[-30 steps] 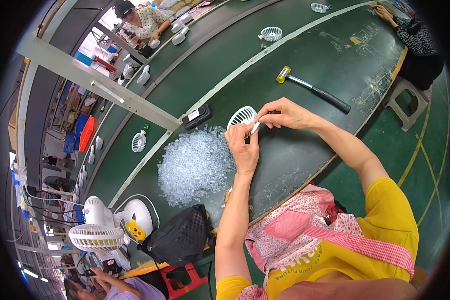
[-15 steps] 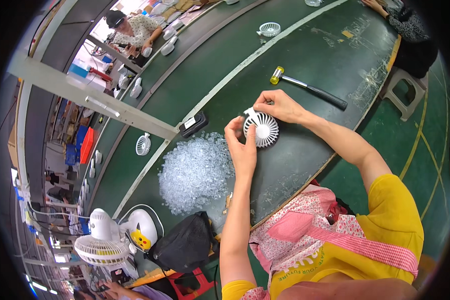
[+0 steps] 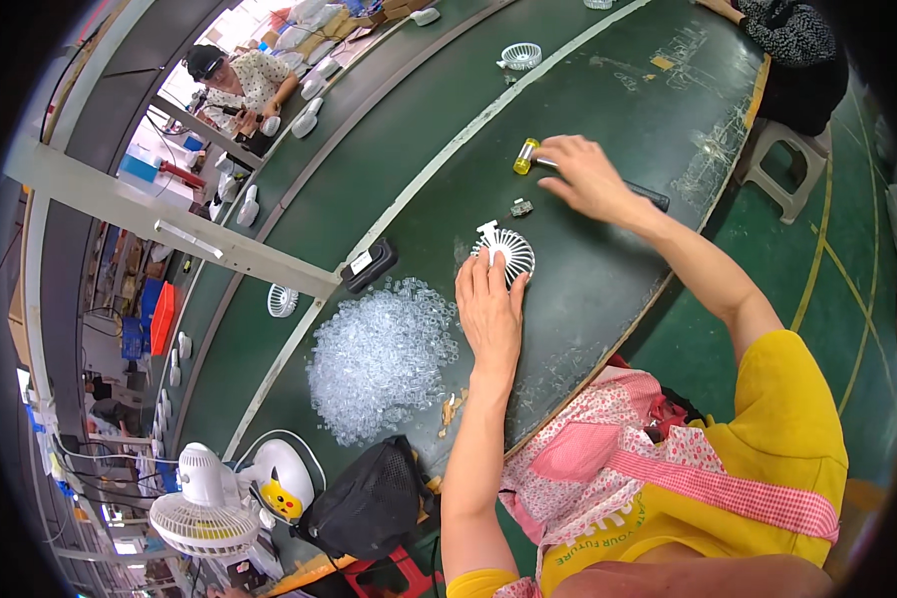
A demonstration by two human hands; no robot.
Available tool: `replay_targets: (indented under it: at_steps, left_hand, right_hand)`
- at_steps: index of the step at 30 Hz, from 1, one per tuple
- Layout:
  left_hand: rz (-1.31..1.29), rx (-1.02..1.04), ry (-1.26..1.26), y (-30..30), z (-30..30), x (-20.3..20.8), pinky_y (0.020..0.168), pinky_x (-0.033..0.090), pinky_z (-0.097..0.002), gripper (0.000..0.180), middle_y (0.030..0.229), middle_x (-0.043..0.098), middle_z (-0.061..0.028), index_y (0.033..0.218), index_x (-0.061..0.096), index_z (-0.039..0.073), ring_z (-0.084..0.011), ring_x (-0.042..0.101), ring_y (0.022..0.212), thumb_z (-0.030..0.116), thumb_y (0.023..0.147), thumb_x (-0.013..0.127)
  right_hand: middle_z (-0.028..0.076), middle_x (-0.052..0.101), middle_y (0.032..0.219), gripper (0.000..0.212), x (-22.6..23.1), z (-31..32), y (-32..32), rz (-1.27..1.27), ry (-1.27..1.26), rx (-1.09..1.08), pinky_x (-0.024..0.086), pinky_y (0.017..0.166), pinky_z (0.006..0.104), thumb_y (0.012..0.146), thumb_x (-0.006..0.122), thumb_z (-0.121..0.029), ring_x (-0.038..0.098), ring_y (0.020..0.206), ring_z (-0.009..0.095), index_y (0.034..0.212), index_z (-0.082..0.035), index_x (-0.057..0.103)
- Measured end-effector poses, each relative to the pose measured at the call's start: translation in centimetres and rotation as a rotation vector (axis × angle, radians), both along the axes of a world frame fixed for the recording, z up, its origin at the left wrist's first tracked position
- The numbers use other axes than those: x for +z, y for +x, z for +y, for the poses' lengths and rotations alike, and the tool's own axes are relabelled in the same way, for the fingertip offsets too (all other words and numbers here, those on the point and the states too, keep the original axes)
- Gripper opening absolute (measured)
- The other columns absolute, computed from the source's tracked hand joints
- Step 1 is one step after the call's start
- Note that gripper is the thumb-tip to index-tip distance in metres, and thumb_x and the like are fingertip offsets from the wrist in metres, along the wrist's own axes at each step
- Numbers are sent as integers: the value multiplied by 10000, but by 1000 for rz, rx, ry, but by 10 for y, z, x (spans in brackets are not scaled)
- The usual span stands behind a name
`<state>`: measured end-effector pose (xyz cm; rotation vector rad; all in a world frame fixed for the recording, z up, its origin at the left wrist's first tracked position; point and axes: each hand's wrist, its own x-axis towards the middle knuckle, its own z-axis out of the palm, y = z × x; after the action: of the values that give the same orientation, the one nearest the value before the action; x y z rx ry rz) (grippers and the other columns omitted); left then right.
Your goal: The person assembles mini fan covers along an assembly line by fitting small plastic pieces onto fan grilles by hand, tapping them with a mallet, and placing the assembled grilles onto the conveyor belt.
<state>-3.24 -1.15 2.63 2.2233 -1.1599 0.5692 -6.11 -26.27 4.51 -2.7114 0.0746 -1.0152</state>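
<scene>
A round white fan housing [image 3: 509, 255] with radial ribs and a short tab lies on the dark green table. My left hand [image 3: 490, 309] lies over its near-left part, fingers stretched out on the ribs and thumb at the near rim. Farther off, to the right, my right hand [image 3: 590, 179] is over a small hammer, its fingers outstretched above the shaft and its thumb apart. The hammer's yellow-ended head [image 3: 526, 156] and the end of its black handle [image 3: 648, 195] show; the hand hides the middle. A small grey block [image 3: 521, 207] sits just beyond the fan housing.
A heap of small clear plastic pieces [image 3: 379, 359] lies left of my left hand. Near it are a black case [image 3: 370, 266], a black bag [image 3: 369, 498] and a white desk fan [image 3: 204, 508]. More housings [image 3: 520, 56] rest beyond the white line; people sit across and at far right.
My right hand has left the fan housing and moved away to the hammer. My left hand has flattened onto the housing. The small grey block now shows beyond it.
</scene>
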Motion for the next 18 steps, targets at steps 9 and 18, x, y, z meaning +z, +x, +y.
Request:
replay_targets:
  at_steps: [9, 18]
  left_hand:
    - [-19, 39, 38, -3, 0, 0, 1075, 323, -501, 420, 1218, 582, -130, 1174, 615, 10, -297, 502, 1181, 212, 824, 727]
    - [-34, 17, 7, -4, 3, 3, 1037, 356, -497, 412, 1152, 597, -126, 1176, 606, 15, -313, 520, 1130, 218, 833, 711]
  right_hand:
    - [153, 563, 942, 279, 8, -10, -17, 175, 181, 24, 478, 729, 427, 938, 551, -122, 576, 875, 317, 1193, -14, 590]
    - [222, 668, 928, 289, 31, 46, -25, 428, 344, 268, 501, 716, 441, 960, 571, -246, 635, 823, 405, 1146, -39, 651]
